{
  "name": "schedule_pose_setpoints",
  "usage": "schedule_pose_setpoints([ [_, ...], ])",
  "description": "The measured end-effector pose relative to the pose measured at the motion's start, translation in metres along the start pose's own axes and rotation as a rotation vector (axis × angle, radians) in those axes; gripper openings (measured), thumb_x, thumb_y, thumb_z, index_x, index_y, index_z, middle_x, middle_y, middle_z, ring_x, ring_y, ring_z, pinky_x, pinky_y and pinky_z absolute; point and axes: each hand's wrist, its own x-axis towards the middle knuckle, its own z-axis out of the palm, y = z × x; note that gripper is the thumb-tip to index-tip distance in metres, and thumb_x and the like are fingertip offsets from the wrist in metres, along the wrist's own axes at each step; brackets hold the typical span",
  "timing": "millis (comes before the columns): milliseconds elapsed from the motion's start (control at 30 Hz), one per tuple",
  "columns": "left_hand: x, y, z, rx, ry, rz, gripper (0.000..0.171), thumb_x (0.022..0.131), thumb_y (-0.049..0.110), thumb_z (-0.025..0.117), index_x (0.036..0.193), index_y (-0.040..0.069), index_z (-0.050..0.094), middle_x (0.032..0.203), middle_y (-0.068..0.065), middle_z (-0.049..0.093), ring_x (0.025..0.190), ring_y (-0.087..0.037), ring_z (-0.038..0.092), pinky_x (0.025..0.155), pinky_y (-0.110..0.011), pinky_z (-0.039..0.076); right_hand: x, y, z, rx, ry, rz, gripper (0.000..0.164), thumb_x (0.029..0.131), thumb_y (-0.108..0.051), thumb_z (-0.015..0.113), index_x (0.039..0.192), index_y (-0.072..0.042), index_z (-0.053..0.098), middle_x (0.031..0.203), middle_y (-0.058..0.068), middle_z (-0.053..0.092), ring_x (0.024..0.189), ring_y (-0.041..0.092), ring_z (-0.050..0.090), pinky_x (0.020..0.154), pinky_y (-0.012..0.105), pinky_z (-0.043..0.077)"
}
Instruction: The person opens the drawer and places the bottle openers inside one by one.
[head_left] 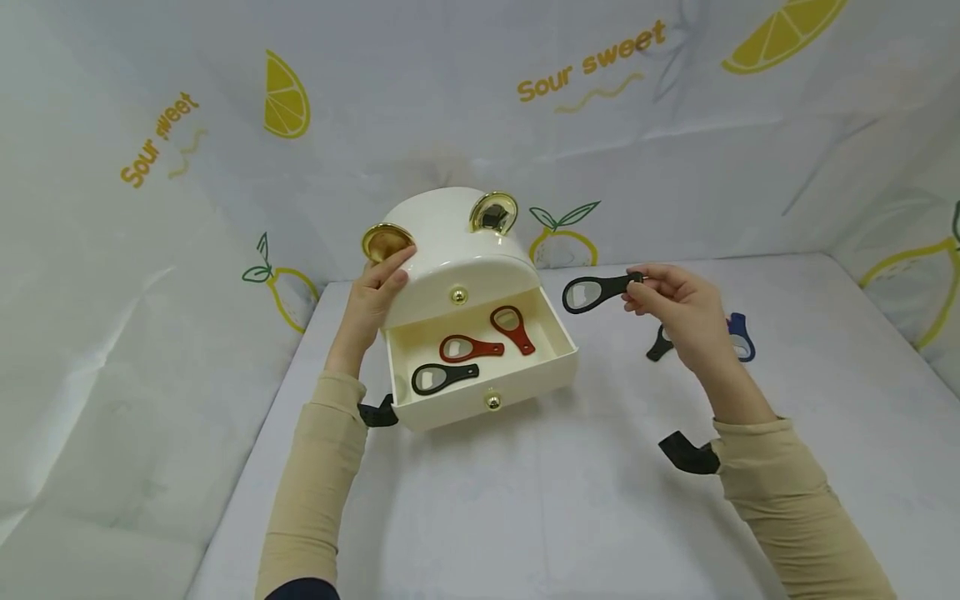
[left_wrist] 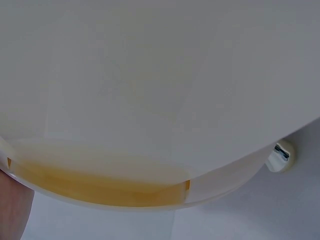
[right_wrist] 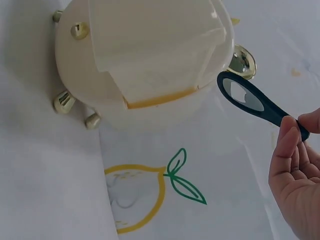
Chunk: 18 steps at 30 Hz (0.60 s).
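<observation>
My right hand (head_left: 678,312) pinches a black bottle opener (head_left: 583,294) by its handle end, up to the right of the drawer. In the right wrist view, the fingers and thumb of that hand (right_wrist: 297,170) meet on the opener's tip, its metal ring pointing away. My left hand (head_left: 367,300) rests along the left side of a white rounded box (head_left: 442,217), fingers straight beside a gold ear (head_left: 386,242). The box's drawer (head_left: 536,377) stands pulled out. Inside lie two red bottle openers (head_left: 472,348) and a black bottle opener (head_left: 444,378).
Behind my right hand, a blue bottle opener (head_left: 741,337) and a dark bottle opener (head_left: 660,343) lie partly hidden on the white table (head_left: 480,517). A lemon-print cloth (head_left: 420,100) stands behind the box. The box has gold feet (right_wrist: 64,102), and a gold knob (head_left: 492,401) juts from the drawer front.
</observation>
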Motion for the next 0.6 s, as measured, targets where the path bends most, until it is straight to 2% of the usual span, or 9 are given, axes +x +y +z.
schedule_pose_setpoints([
  [100, 0.000, 0.001, 0.000, 0.005, 0.000, 0.005, 0.051, 0.086, 0.045, 0.058, 0.131, 0.019, 0.055, 0.134, -0.005, 0.036, 0.116, -0.014, 0.034, 0.091, -0.022, 0.035, -0.001, -0.002, 0.008, 0.025, -0.059, -0.002, 0.026, 0.088, -0.012, 0.064, 0.111, -0.001, 0.061, 0.075, -0.007, 0.066, 0.071, 0.004, 0.064, 0.067, 0.017, 0.052],
  [267, 0.000, 0.000, 0.000, 0.001, 0.002, 0.013, 0.052, 0.086, 0.045, 0.058, 0.130, 0.019, 0.055, 0.134, -0.005, 0.036, 0.117, -0.014, 0.034, 0.092, -0.022, 0.034, -0.002, -0.002, 0.022, -0.125, -0.131, 0.015, 0.028, 0.089, -0.022, 0.063, 0.113, -0.007, 0.061, 0.078, -0.010, 0.065, 0.072, 0.004, 0.061, 0.070, 0.017, 0.051],
  [467, 0.000, 0.000, 0.000, -0.032, 0.001, 0.017, 0.052, 0.085, 0.044, 0.060, 0.130, 0.017, 0.055, 0.133, -0.003, 0.036, 0.116, -0.014, 0.034, 0.091, -0.023, 0.036, 0.002, 0.000, 0.039, -0.226, -0.211, 0.037, 0.033, 0.088, -0.026, 0.065, 0.114, -0.006, 0.062, 0.079, -0.012, 0.064, 0.074, 0.004, 0.060, 0.072, 0.018, 0.049],
  [600, 0.000, 0.000, 0.000, -0.038, 0.000, 0.016, 0.052, 0.085, 0.044, 0.060, 0.130, 0.017, 0.056, 0.133, -0.003, 0.036, 0.115, -0.014, 0.034, 0.089, -0.022, 0.037, 0.004, 0.003, 0.049, -0.321, -0.278, 0.049, 0.034, 0.086, -0.030, 0.067, 0.113, -0.009, 0.065, 0.083, -0.004, 0.066, 0.074, 0.007, 0.058, 0.067, 0.021, 0.046],
])
